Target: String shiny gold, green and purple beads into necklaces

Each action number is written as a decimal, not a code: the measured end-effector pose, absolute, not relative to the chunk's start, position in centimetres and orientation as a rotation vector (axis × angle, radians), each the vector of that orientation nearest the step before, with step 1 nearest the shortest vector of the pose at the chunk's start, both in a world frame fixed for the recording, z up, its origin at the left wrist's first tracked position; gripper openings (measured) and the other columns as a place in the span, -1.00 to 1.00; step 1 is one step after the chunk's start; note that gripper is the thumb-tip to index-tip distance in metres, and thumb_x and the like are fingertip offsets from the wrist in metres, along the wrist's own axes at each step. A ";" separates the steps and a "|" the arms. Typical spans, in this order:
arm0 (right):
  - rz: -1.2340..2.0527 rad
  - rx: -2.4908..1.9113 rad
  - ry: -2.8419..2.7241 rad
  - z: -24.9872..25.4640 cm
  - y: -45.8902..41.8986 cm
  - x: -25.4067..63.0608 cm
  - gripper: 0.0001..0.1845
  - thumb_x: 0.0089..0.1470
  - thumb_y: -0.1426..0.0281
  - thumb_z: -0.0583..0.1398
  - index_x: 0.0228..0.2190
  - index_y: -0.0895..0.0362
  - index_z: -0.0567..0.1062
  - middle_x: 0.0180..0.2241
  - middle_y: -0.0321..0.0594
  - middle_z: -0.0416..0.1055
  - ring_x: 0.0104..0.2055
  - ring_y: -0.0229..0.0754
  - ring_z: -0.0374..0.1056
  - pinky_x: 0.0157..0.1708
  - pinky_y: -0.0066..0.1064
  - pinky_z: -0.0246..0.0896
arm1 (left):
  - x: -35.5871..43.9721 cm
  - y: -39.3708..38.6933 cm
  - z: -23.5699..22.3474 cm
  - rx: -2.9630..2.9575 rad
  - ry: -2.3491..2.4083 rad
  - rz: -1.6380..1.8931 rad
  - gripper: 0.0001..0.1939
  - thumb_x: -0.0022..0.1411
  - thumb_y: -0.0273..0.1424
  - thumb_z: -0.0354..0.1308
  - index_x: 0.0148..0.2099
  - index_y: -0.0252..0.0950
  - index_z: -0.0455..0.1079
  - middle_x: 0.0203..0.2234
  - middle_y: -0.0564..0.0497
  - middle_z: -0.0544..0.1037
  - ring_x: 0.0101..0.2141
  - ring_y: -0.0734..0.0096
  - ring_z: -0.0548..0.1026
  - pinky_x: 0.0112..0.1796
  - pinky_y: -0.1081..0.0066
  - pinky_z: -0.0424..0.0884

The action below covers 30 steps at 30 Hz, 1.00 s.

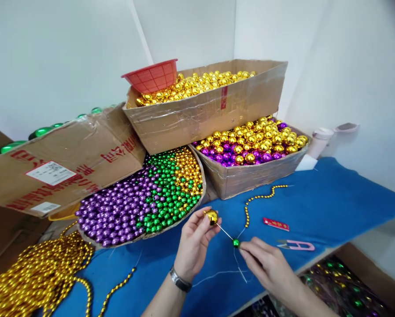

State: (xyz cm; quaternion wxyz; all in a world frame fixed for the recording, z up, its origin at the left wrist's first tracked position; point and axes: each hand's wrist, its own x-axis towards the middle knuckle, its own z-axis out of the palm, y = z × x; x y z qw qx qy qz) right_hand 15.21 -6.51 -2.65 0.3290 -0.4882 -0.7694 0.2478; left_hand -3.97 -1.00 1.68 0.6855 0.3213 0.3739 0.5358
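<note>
Gold ball [212,217] pinched in its fingers, the left hand [196,242] meets a needle [225,232] over blue cloth [345,189]; how deep the tip goes cannot be seen. The right hand [266,264] grips the needle's other end, fingertips against a green bead [236,243].

Thread [217,273] trails below, while a gold strand [248,211] curves across the cloth behind the bead. To the right of that strand lie a red packet [275,224] and pink snips [296,245], both apart from the hands.

Cardboard crowds the far side: an upper box [204,125] of gold balls, a red basket [153,75] tilted on its left end, sits above a lower box [250,179] of gold and purple balls, covering its back. At left, a printed box [81,160] overhangs purple, green and gold beads [118,211], hiding some. Nearer, gold strings [35,273] heap at the table's edge. A pale cup [322,138] stands against the wall.
</note>
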 end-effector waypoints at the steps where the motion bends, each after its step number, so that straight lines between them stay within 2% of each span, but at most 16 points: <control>1: 0.641 -1.281 -2.023 -2.8 -6.6 15.4 -0.76 0.23 0.40 -0.02 -0.22 0.07 0.43 -0.40 -0.23 0.36 -0.40 -0.28 0.34 -0.35 -0.47 0.23 | -4.3 -0.9 1.7 0.733 0.843 1.219 -0.67 0.11 -0.40 0.21 -0.04 -0.30 0.36 -0.11 -0.13 0.46 -0.15 0.20 0.49 -0.15 0.28 0.42; 5: 0.582 -1.267 -2.044 -3.0 -6.6 16.4 -0.74 0.24 0.39 -0.03 -0.22 0.08 0.44 -0.41 -0.21 0.36 -0.43 -0.28 0.34 -0.40 -0.47 0.24 | -5.7 -0.3 2.1 0.859 0.916 1.270 -0.59 0.05 -0.43 0.25 0.00 -0.27 0.37 -0.14 -0.09 0.47 -0.13 0.22 0.46 -0.08 0.23 0.40; 9: 0.534 -1.237 -2.056 -2.6 -6.4 16.8 -0.73 0.24 0.40 -0.04 -0.17 0.07 0.43 -0.40 -0.20 0.36 -0.43 -0.27 0.34 -0.42 -0.47 0.24 | -6.5 -0.4 2.2 1.023 1.009 1.231 -0.53 -0.03 -0.47 0.31 -0.01 -0.25 0.39 -0.11 -0.09 0.47 -0.15 0.28 0.44 -0.09 0.31 0.39; 14: 0.506 -1.247 -2.118 -2.6 -6.3 16.8 -0.76 0.23 0.40 -0.04 -0.24 0.07 0.42 -0.41 -0.20 0.35 -0.43 -0.25 0.34 -0.41 -0.45 0.24 | -6.7 -0.6 1.9 1.119 1.057 1.228 -0.61 -0.05 -0.48 0.32 -0.11 -0.26 0.42 -0.15 -0.09 0.48 -0.20 0.33 0.44 -0.16 0.40 0.39; 17: 0.474 -1.266 -2.151 -2.8 -6.4 16.9 -0.75 0.24 0.41 -0.05 -0.26 0.08 0.42 -0.41 -0.21 0.33 -0.43 -0.26 0.34 -0.40 -0.45 0.22 | -6.9 -0.6 1.9 1.167 1.085 1.212 -0.61 -0.03 -0.46 0.30 -0.09 -0.25 0.42 -0.17 -0.08 0.49 -0.21 0.33 0.44 -0.18 0.41 0.39; 23: 0.212 -1.348 -2.246 -3.2 -6.0 16.8 -0.70 0.25 0.42 -0.07 -0.20 0.09 0.45 -0.44 -0.21 0.31 -0.44 -0.26 0.34 -0.41 -0.45 0.20 | -6.7 -0.9 2.4 1.369 1.084 1.168 -0.67 -0.04 -0.46 0.30 -0.14 -0.22 0.49 -0.11 -0.10 0.45 -0.11 0.22 0.41 -0.10 0.35 0.36; 26: 0.273 -1.333 -2.224 -3.2 -5.7 16.3 -0.71 0.25 0.42 -0.06 -0.20 0.09 0.44 -0.42 -0.20 0.32 -0.41 -0.26 0.34 -0.38 -0.46 0.23 | -6.1 -1.2 2.0 1.323 1.013 1.124 -0.65 -0.02 -0.47 0.29 -0.11 -0.23 0.47 -0.16 -0.10 0.45 -0.18 0.26 0.44 -0.15 0.36 0.37; 30: 0.462 -1.241 -2.166 -3.7 -5.6 16.0 -0.74 0.24 0.42 -0.05 -0.19 0.07 0.42 -0.40 -0.21 0.33 -0.40 -0.27 0.34 -0.35 -0.48 0.26 | -5.6 -1.5 0.9 1.059 0.907 1.130 -0.55 -0.02 -0.49 0.30 -0.05 -0.21 0.34 -0.14 -0.08 0.43 -0.18 0.28 0.44 -0.18 0.35 0.38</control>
